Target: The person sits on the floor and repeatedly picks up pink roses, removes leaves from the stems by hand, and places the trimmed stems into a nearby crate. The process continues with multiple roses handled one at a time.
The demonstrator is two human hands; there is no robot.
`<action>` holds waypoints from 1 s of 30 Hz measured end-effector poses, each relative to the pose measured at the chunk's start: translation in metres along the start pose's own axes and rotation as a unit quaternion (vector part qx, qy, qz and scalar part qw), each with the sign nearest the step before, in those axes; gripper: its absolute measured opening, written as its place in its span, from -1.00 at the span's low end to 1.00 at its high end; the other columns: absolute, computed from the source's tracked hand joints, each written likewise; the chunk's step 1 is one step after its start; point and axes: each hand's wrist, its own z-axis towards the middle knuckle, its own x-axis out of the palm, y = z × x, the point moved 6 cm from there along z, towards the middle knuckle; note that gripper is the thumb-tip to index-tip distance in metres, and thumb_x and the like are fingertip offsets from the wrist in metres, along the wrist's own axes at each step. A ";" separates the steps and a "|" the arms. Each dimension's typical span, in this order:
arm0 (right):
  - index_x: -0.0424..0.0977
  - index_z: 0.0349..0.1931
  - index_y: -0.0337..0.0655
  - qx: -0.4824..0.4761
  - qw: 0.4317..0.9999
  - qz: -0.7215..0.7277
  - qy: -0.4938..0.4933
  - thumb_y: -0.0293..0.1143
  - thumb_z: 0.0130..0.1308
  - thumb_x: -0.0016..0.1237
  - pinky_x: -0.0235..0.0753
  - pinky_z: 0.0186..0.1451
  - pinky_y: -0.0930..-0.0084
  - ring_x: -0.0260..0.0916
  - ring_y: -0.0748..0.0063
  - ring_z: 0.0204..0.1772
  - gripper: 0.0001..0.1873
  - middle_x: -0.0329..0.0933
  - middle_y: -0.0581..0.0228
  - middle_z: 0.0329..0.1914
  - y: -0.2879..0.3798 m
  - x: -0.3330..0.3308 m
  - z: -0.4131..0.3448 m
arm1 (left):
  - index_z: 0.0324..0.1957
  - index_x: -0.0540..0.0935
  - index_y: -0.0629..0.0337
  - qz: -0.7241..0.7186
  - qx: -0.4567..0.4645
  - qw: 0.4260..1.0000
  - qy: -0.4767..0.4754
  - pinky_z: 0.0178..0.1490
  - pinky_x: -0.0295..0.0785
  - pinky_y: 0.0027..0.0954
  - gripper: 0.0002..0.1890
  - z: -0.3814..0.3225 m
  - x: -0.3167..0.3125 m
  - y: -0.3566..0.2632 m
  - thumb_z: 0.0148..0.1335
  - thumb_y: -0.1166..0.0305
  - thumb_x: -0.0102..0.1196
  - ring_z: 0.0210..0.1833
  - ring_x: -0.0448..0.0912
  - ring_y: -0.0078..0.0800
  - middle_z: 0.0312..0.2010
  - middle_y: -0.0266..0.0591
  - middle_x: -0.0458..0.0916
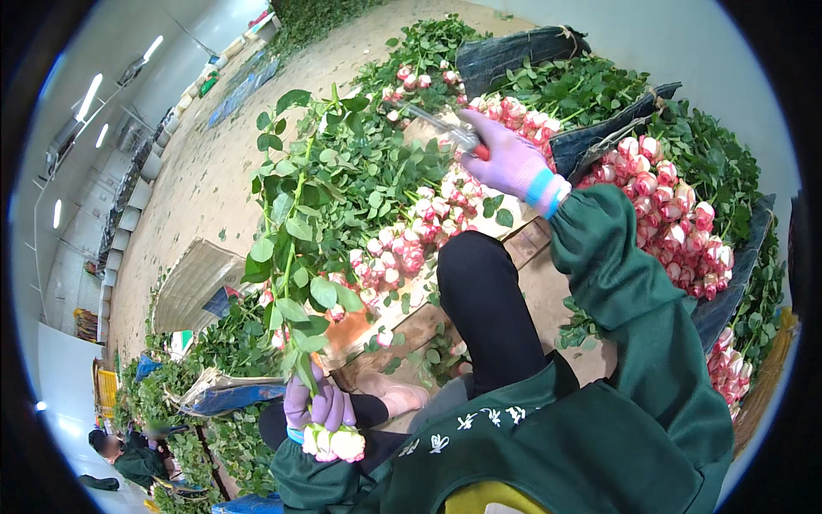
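My left hand [318, 405], in a purple glove, is closed around leafy rose stems [295, 218] low in front of me. Their pale, pink-edged rose heads [334, 443] stick out below the fist, while the stems rise away from me. In my gloved right hand [504, 157] is a metal hand tool [453, 132] with a red part at the grip; it looks like shears but is blurred. That hand is over a long pile of pink-and-white roses [411, 244], whose leafy stems [366, 167] point away to the left.
Upright bundles of roses [671, 212] stand at right, parted by dark wraps [571, 151]. A corrugated sheet [196, 286] and blue-edged wrap [237, 395] are at left. A wooden board [379, 347] lies by my shoe [392, 392]. Another person [138, 459] sits far lower left.
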 end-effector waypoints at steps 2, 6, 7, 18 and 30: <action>0.21 0.19 -0.14 -0.047 0.994 -0.097 0.025 -0.20 0.07 -0.05 0.34 0.11 0.21 0.39 0.00 0.04 -0.38 0.40 -0.07 0.00 0.020 0.003 0.018 | -0.02 0.35 0.44 -0.006 -0.007 1.000 -0.014 -0.67 0.28 -0.51 -0.67 -0.002 -0.003 0.001 0.33 0.40 -0.35 -0.79 0.21 -0.65 -0.77 -0.44 0.23; 0.27 0.07 -0.09 -0.045 0.957 -0.287 0.015 -0.12 0.09 0.02 0.29 0.10 0.19 0.37 0.11 0.06 -0.46 0.40 0.08 -0.05 0.044 0.004 0.059 | -0.05 0.39 0.42 0.406 0.047 0.897 -0.170 -0.59 0.32 -0.59 -0.72 -0.028 -0.026 -0.017 0.25 0.47 -0.22 -0.72 0.28 -0.68 -0.69 -0.42 0.32; 0.28 0.04 -0.09 -0.051 0.947 -0.316 0.012 -0.13 0.09 0.03 0.28 0.10 0.20 0.36 0.14 0.08 -0.49 0.41 0.11 -0.04 0.049 0.004 0.068 | -0.01 0.38 0.40 0.437 0.040 0.871 -0.222 -0.59 0.32 -0.59 -0.70 -0.038 -0.033 -0.021 0.26 0.46 -0.23 -0.72 0.28 -0.68 -0.69 -0.44 0.31; 0.27 0.03 -0.13 -0.111 0.883 -0.451 -0.073 -0.32 0.06 0.04 0.26 0.09 0.27 0.36 0.20 0.05 -0.51 0.42 0.14 -0.09 0.066 0.023 0.128 | -0.08 0.41 0.24 0.001 -0.147 0.985 -0.089 -0.72 0.25 -0.41 -0.68 -0.010 -0.015 -0.003 0.37 0.22 -0.31 -0.87 0.19 -0.52 -0.87 -0.44 0.14; 0.40 -0.01 -0.14 -0.063 0.849 -0.523 0.048 -0.31 0.11 0.02 0.42 0.03 0.32 0.43 0.21 0.01 -0.60 0.46 0.16 -0.07 0.043 0.030 0.217 | -0.02 0.35 0.37 0.008 -0.255 0.967 -0.010 -0.58 0.38 -0.25 -0.63 0.095 -0.027 -0.011 0.35 0.21 -0.18 -0.78 0.36 -0.31 -0.82 -0.20 0.32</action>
